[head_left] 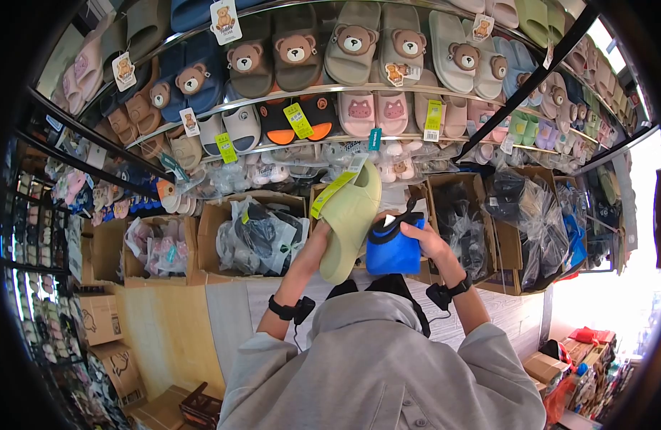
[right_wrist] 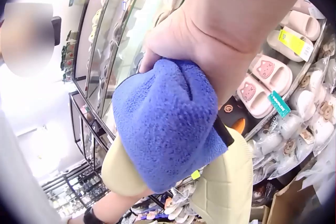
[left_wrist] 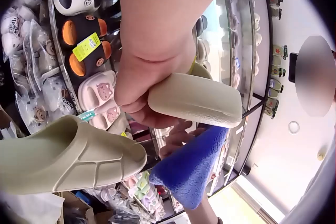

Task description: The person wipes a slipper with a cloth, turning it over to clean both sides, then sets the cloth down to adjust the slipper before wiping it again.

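Note:
A pair of pale green slippers is gripped by my left hand, heels toward me in the head view. A yellow-green tag hangs over the upper one. The left wrist view separates them: one slipper at lower left, the other slipper's sole beside the fingers. My right hand holds a bunched blue cloth with a dark edging, its thumb on top. Soft pile shows on the cloth in the right wrist view, which hides most of those fingers. The cloth is close beside the slippers.
In front rise shelves of slippers, including bear-faced pairs and pink cat-faced ones. Below stand open cardboard boxes with bagged footwear. More cartons are on the left; a pile of goods lies at right.

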A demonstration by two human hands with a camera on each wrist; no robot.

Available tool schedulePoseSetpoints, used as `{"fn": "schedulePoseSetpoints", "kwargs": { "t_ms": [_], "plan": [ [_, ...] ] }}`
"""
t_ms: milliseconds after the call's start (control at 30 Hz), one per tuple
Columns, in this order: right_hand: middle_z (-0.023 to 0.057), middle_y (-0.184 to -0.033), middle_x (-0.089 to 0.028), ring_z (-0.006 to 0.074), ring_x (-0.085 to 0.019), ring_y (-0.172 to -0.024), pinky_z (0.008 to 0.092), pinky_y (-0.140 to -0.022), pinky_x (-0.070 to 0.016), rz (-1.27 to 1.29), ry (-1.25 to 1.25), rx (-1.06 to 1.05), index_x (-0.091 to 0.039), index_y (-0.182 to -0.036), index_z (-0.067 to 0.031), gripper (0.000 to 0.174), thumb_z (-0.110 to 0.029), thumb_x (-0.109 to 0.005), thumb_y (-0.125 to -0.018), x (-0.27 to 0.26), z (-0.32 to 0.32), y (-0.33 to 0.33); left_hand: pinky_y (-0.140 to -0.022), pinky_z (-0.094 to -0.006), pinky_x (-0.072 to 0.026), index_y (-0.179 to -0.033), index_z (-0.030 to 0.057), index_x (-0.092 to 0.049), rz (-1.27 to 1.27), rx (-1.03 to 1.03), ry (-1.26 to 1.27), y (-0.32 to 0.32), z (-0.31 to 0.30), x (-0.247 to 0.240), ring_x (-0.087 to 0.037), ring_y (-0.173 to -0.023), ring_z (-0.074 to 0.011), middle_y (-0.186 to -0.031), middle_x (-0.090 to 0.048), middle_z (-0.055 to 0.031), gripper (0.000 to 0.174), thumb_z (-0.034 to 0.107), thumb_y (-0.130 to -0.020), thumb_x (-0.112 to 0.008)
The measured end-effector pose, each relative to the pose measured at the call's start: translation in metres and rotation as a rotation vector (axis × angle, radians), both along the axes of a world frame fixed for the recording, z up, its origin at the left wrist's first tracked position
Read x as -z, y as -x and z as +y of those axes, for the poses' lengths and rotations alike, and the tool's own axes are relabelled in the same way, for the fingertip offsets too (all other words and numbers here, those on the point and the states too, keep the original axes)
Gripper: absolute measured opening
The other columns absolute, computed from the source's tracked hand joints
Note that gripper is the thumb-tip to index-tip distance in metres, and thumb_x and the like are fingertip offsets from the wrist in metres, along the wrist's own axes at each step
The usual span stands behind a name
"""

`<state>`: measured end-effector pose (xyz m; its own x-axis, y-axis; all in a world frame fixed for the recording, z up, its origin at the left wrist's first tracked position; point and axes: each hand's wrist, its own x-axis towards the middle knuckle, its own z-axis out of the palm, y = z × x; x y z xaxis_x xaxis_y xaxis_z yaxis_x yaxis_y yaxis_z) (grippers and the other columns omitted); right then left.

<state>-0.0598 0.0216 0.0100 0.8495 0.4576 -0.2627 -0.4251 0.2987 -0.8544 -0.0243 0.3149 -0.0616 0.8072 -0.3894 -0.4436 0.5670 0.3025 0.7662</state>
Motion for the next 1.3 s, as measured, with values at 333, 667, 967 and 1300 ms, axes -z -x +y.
{"fn": "schedulePoseSetpoints", "kwargs": {
  "t_ms": [333, 667, 967, 1300],
  "plan": [
    [0.0156, -0.135, -0.069, 0.0279, -0.068, -0.121, 0.0455, -0.108, -0.0548, 0.044, -0.323, 0.234, -0.059, -0.143, -0.0012, 0.06, -0.049, -0.061, -0.107, 0.01, -0.006, -0.006, -0.109, -0.0314, -0.0492, -0.164, 0.0073, -0.04, -0.015, 0.169, -0.013, 0.0, 0.016, -0.033, -0.057, -0.132, -0.0142, -0.152, -0.055, -0.0058, 0.058, 0.039, -0.116, -0.045],
    [0.021, -0.125, -0.068, 0.0342, -0.066, -0.113, 0.0487, -0.103, -0.055, 0.093, -0.584, 0.49, -0.063, -0.132, -0.0018, 0.06, -0.056, -0.048, -0.11, -0.036, 0.014, -0.032, -0.106, -0.03, -0.051, -0.159, 0.0047, -0.048, -0.007, 0.189, -0.019, 0.002, 0.026, -0.017, -0.062, -0.126, -0.0145, -0.147, -0.061, -0.0054, 0.055, 0.038, -0.115, -0.048],
    [0.0125, -0.13, -0.072, 0.0292, -0.071, -0.114, 0.0481, -0.104, -0.0575, 0.084, -0.692, 0.464, -0.064, -0.139, -0.008, 0.053, -0.052, -0.053, -0.111, -0.038, 0.01, -0.046, -0.097, -0.0302, -0.0558, -0.151, 0.001, -0.056, -0.042, 0.208, -0.171, 0.005, 0.038, -0.047, -0.064, -0.118, -0.0131, -0.138, -0.065, -0.0073, 0.049, 0.031, -0.113, -0.054],
    [0.0126, -0.129, -0.073, 0.0287, -0.072, -0.113, 0.0478, -0.103, -0.0586, 0.158, -0.673, 0.447, -0.063, -0.14, -0.0084, 0.053, -0.052, -0.056, -0.11, -0.025, 0.014, -0.056, -0.102, -0.0311, -0.0534, -0.152, 0.0004, -0.055, -0.087, 0.269, -0.186, 0.006, 0.047, -0.037, -0.062, -0.12, -0.0137, -0.141, -0.064, -0.0079, 0.05, 0.031, -0.112, -0.056]
  ]
}}
